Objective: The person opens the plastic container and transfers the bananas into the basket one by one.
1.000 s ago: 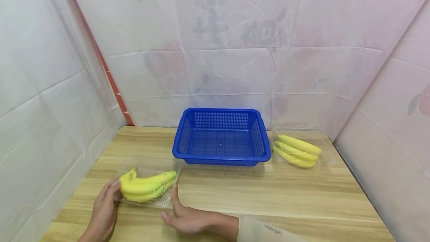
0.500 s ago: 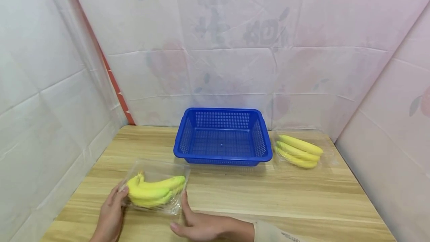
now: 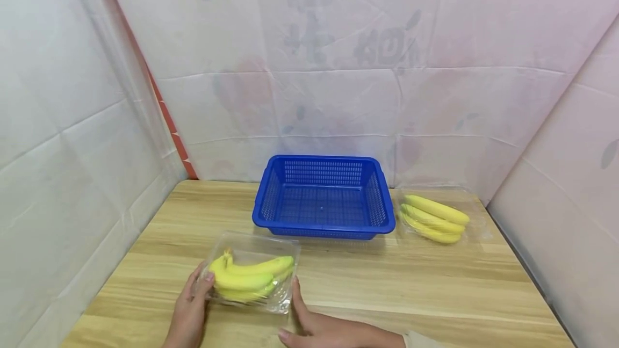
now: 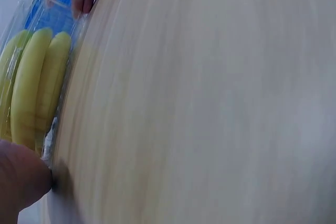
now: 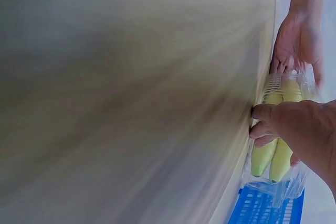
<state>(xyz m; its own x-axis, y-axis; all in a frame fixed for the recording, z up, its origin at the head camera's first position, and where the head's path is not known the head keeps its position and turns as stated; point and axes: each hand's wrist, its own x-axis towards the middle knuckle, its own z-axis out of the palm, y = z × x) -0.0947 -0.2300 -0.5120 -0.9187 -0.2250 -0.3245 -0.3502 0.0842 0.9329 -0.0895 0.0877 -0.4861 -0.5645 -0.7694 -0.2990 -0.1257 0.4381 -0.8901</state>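
A clear plastic box (image 3: 280, 302) with a bunch of bananas (image 3: 244, 281) inside stands at the front of the wooden table, left of centre. My left hand (image 3: 190, 305) grips its left end, thumb on the near upper edge. In the left wrist view that thumb (image 4: 23, 174) presses beside the bananas. My right hand (image 3: 329, 329) touches the box's right end, index finger extended along it and thumb held apart. The right wrist view shows both hands around the box. Whether the box rests on the table or is slightly raised, I cannot tell.
A blue plastic basket (image 3: 324, 228) with nothing in it stands at the back middle of the table (image 3: 387, 283). To its right lies a second clear box (image 3: 476, 224) of bananas. Printed white sheets (image 3: 338, 101) enclose the table at the back and sides.
Both hands and the box of bananas between them have moved rightward and slightly nearer to me. The basket and the second box have stayed put on the table.
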